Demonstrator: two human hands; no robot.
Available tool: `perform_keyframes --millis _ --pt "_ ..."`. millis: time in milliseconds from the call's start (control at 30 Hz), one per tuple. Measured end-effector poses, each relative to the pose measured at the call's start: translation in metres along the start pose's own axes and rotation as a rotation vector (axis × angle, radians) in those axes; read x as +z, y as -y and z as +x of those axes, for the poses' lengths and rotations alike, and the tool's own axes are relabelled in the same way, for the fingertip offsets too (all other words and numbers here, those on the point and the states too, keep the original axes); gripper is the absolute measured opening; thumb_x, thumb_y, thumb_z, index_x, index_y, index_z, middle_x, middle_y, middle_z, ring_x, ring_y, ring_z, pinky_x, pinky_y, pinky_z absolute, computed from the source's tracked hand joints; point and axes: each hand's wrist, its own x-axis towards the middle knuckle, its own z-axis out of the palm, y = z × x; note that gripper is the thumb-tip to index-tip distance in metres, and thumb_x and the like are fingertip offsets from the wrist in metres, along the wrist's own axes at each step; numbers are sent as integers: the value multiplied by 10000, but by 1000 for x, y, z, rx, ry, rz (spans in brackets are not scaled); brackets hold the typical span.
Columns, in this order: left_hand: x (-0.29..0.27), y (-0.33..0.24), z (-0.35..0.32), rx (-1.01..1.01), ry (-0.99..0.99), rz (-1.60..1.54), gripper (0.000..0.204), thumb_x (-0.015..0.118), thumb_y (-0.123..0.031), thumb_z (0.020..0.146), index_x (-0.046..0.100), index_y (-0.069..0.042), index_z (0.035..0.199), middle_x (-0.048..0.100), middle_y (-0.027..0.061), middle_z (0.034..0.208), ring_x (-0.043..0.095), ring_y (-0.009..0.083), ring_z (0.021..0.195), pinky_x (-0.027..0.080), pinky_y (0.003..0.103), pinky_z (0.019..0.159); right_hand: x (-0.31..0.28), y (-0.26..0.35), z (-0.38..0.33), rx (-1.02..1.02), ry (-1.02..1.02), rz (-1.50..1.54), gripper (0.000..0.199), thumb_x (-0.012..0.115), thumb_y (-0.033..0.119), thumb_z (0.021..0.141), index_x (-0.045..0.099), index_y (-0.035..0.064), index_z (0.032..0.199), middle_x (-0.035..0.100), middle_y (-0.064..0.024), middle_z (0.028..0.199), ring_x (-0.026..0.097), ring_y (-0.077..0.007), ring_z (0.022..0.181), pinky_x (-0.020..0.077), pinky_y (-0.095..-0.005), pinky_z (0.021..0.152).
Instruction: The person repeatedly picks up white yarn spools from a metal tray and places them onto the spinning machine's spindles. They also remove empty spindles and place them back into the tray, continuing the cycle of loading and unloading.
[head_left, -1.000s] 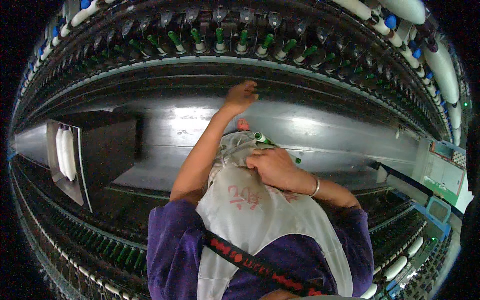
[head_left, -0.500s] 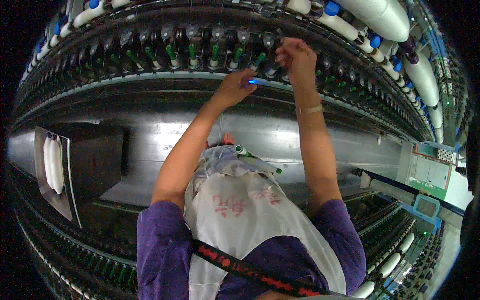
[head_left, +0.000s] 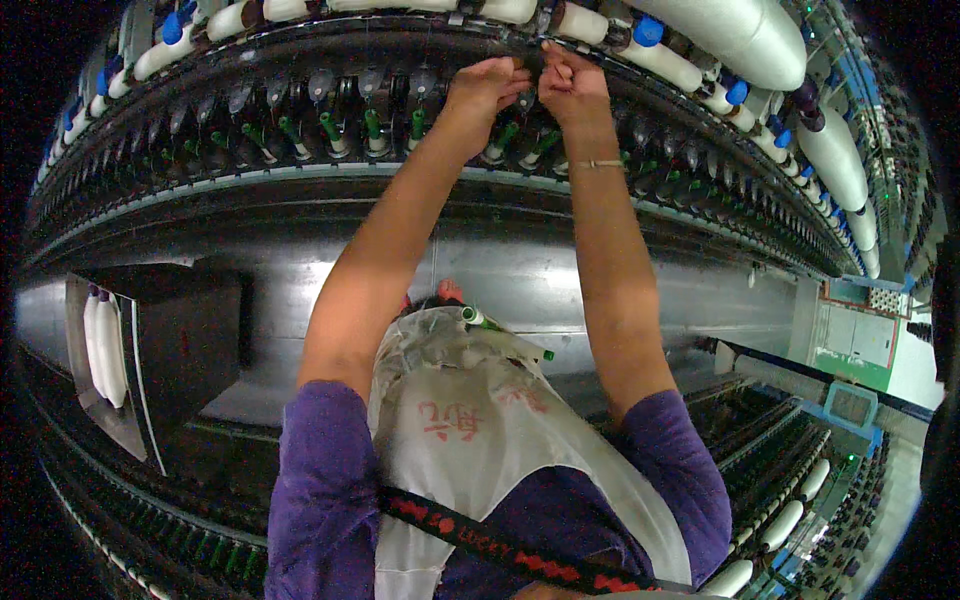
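Both of my hands are raised to the spinning frame, close together just under its upper row of white rollers (head_left: 580, 22). My left hand (head_left: 486, 95) is closed, its fingers bent towards the thumb; anything between them is too small to make out. Beside it on the right, my right hand (head_left: 574, 88) has its fingers curled in and the index finger pointing up at the rollers. Whatever it pinches cannot be made out either. Below my hands stands a row of spindles carrying green-topped bobbins (head_left: 500, 143), slightly tilted.
A pale rail (head_left: 330, 172) runs along under the spindles. Large white roving bobbins (head_left: 835, 165) hang at upper right. Green-ended tubes (head_left: 482, 319) lie at my white apron (head_left: 470, 410). At left, an open box (head_left: 150, 370) holds white bobbins (head_left: 105, 345). Another frame runs behind me.
Both hands have moved up from the spindle row to the rollers, the left one also closer to the right. The blue light by my left hand no longer shows.
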Motion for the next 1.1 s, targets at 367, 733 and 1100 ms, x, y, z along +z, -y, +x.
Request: perform_keyframes --millis 367,733,1100 --pt "18 5 16 212 -79 38 163 709 -161 865 723 -7 917 730 81 831 687 205 755 531 302 751 -26 -18 -74 -194 -133 -554 110 644 119 895 658 29 957 584 -5 647 448 -68 449 321 -177 397" --pt "-223 105 -251 -950 1055 1432 493 747 -175 721 652 -103 1198 664 179 1163 574 336 1183 415 430 1044 -85 -61 -182 20 -280 -806 179 677 182 916 685 18 987 508 26 575 355 -30 403 245 -193 375" --pt "1 74 -85 -48 207 377 322 603 -247 968 633 -4 1176 695 65 956 663 164 917 528 307 821 -9 -24 -41 -378 -145 -508 134 684 105 876 689 -7 948 648 -98 735 556 -144 563 408 -252 465"
